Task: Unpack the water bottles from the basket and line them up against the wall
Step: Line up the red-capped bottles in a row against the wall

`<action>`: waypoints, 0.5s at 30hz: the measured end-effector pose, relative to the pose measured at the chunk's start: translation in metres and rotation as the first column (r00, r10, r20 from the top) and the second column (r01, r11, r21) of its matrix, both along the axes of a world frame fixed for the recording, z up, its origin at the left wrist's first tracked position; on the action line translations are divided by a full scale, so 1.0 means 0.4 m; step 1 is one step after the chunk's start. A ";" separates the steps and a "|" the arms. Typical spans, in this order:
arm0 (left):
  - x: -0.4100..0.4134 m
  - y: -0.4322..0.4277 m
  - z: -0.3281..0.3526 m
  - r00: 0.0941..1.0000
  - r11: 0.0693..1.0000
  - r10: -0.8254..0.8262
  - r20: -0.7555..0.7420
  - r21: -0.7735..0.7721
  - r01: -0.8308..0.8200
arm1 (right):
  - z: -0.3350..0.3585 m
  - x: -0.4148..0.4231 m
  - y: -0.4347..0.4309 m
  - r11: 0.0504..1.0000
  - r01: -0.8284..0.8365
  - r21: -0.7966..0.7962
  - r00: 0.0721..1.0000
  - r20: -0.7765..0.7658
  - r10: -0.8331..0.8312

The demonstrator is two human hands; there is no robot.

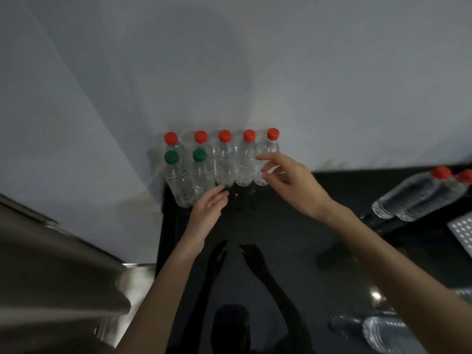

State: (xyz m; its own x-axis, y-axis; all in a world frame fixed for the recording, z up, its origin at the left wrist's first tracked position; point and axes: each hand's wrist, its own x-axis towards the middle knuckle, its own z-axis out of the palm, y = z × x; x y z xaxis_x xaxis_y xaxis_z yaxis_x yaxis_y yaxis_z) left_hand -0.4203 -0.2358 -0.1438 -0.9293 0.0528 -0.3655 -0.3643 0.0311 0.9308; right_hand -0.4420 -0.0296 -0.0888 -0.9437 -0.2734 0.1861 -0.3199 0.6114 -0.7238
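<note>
Several clear water bottles with red caps (225,154) stand in a row against the white wall (255,72) on a black counter (268,238). In front of the row's left end stand two green-capped bottles (178,180). My left hand (208,210) hovers with loose fingers just right of the second green-capped bottle (203,172), touching nothing clearly. My right hand (288,182) is spread open beside the rightmost red-capped bottle (268,149), fingertips near its side. At the far right stand two more red-capped bottles (413,195). The basket (463,233) shows only as a white perforated edge.
A steel appliance (63,264) fills the lower left beside the counter's left edge. More clear bottles (378,333) lie at the lower right, partly hidden by my right forearm. The glossy counter reflects my arms.
</note>
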 end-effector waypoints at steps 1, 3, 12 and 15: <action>0.015 0.020 0.021 1.000 1.000 -0.026 -0.017 -0.005 0.026 | 0.010 0.033 0.035 0.999 0.028 -0.018 1.000 -0.008 -0.028; 0.051 0.064 0.058 0.996 0.997 -0.082 -0.043 -0.011 0.081 | 0.026 0.101 0.111 0.994 0.094 -0.048 0.995 -0.032 -0.096; 0.262 0.371 0.138 0.951 0.965 -0.263 -0.164 -0.065 0.255 | 0.075 0.405 0.450 0.961 0.272 -0.051 0.956 -0.096 -0.275; 0.356 0.495 0.133 0.936 0.952 -0.307 -0.170 -0.069 0.299 | 0.073 0.499 0.568 0.957 0.289 -0.031 0.953 -0.084 -0.291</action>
State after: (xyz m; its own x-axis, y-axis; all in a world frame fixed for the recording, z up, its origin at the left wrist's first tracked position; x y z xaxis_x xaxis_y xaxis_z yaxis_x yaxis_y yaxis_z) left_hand -0.2781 -0.0378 -0.0906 -0.9214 0.3303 -0.2046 -0.1612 0.1540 0.9748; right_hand -0.2424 0.1978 -0.0594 -0.9619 0.0137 0.2731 -0.1928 0.6743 -0.7128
